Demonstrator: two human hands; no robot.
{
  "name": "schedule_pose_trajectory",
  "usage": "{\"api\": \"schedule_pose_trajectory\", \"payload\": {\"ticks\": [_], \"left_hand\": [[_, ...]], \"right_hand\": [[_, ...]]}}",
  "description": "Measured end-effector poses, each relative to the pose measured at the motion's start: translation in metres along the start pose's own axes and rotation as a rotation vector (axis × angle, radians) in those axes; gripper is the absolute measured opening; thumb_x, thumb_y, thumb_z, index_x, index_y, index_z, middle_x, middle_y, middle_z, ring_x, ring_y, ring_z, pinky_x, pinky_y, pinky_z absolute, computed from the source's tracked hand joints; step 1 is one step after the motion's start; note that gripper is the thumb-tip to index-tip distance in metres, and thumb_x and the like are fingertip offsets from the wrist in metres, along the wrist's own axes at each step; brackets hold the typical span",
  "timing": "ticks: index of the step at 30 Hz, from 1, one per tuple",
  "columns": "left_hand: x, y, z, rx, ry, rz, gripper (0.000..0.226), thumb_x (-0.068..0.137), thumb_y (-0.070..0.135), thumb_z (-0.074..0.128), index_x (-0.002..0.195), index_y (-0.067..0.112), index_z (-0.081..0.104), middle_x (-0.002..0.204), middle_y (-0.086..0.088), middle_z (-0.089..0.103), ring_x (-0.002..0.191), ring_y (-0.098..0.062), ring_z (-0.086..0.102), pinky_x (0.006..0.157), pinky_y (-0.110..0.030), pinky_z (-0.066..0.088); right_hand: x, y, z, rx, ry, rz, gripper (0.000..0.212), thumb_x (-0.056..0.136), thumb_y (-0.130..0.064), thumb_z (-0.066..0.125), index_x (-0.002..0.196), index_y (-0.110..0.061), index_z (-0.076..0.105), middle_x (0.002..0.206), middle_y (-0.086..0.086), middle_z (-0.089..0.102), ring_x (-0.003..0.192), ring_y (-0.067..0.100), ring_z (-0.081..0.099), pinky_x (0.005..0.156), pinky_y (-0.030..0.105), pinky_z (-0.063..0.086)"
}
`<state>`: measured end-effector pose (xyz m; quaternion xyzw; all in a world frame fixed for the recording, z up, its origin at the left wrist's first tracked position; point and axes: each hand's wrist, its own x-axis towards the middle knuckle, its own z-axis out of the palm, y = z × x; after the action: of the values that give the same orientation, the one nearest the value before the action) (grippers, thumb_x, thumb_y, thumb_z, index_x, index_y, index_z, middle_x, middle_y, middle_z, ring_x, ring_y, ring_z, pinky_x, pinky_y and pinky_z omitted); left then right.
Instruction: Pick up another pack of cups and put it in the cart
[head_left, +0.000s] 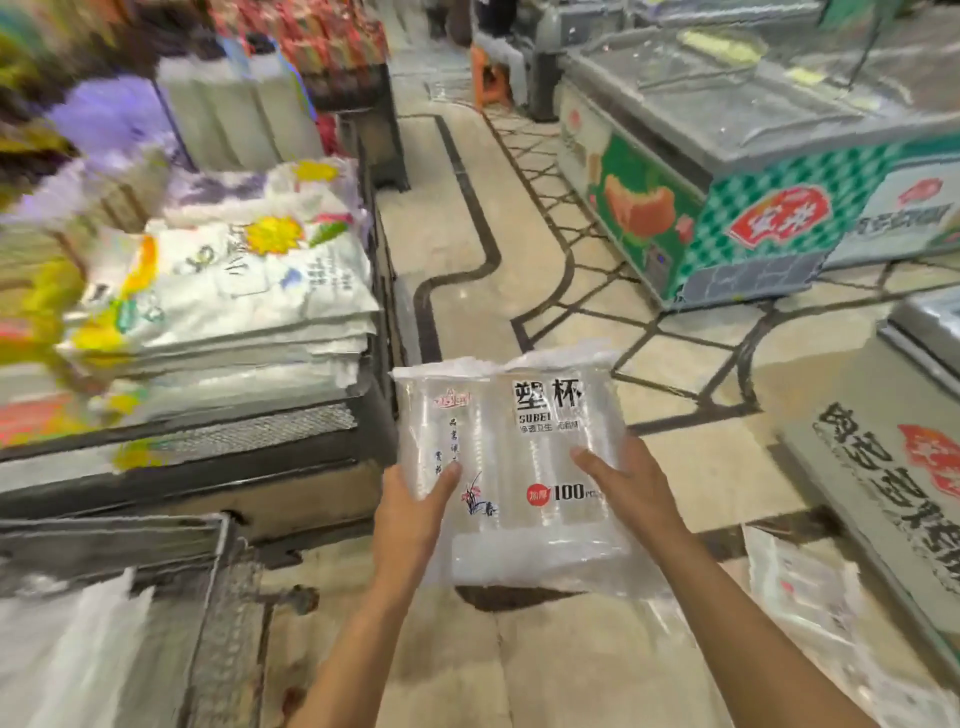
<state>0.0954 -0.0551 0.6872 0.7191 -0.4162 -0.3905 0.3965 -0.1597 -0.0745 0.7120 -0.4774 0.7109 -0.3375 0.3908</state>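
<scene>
Held item: a clear pack of plastic cups (511, 467) is held up in front of the person, above the tiled floor (524, 291), carried by both hands, not resting on anything.
Pack print: black characters, "SUBEI" and "100" are read on the front; a small flower drawing is seen low on the left half.
Left hand: the left hand (410, 512) is placed on the pack's lower left edge; the thumb is laid over the front, the other fingers are hidden behind, so the pack is gripped.
Right hand: the right hand (631, 491) is placed on the lower right part; the thumb is pressed on the front near the "100" mark, the rest is wrapped behind the pack.
Left side: printed sacks (223, 306) are stacked flat on a low shelf (208, 441), just left of the pack; tall white bags (234, 119) are stood behind them.
Right side: a green chest freezer (727, 197) with a glass lid is set well apart across the aisle; a second freezer (893, 467) with a red logo is seen at the right edge.
Floor: a clear plastic wrapper (800, 587) is laid by the second freezer, below the right forearm.
Blur: the far left is smeared, goods there cannot be told.
</scene>
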Motion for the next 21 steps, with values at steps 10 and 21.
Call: {"api": "schedule_pose_trajectory", "payload": {"ticks": [10, 21], "left_hand": [[-0.006, -0.091, -0.247, -0.263, 0.489, -0.235, 0.054, 0.08, 0.05, 0.08, 0.117, 0.021, 0.052, 0.105, 0.009, 0.067, 0.091, -0.003, 0.065, 0.074, -0.03, 0.051], [-0.021, -0.182, -0.365, -0.358, 0.859, -0.525, 0.076, 0.084, 0.049, 0.076, 0.142, 0.012, 0.043, 0.13, -0.002, 0.059, 0.119, -0.029, 0.057, 0.09, -0.032, 0.042]], "right_hand": [[-0.049, -0.145, 0.253, -0.122, -0.44, -0.22, 0.045, 0.082, -0.049, 0.075, 0.115, -0.024, 0.057, 0.102, -0.01, 0.066, 0.085, 0.003, 0.062, 0.064, 0.023, 0.044], [-0.097, -0.209, 0.459, -0.34, -0.87, -0.402, 0.031, 0.082, -0.052, 0.076, 0.099, -0.034, 0.058, 0.098, -0.011, 0.068, 0.088, 0.01, 0.068, 0.077, 0.036, 0.056]]}}
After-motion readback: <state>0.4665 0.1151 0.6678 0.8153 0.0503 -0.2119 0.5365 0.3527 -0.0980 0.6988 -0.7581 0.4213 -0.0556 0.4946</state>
